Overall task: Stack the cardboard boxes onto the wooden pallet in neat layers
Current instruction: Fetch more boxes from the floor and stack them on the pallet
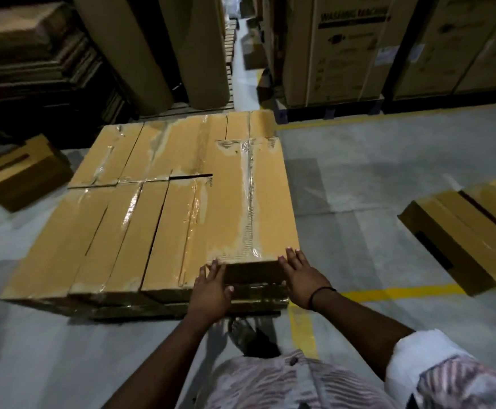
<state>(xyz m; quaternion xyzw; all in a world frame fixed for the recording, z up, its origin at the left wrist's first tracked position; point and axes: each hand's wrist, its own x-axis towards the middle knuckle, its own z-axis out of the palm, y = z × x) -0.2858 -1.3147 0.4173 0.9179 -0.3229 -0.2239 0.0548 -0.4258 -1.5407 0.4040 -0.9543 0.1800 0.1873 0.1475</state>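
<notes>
A long taped cardboard box lies on top of the stack at its right side, raised above the layer of flat boxes beside it. My left hand presses the near end face of this box at its left corner, fingers straight. At the box's near right corner rests my right hand, fingers extended up over the edge. The stack hides the wooden pallet except for a dark strip at the near bottom edge.
Loose boxes lie on the floor at the right and at the left. Tall washing machine cartons and big cardboard rolls stand behind. Yellow floor lines run near my feet.
</notes>
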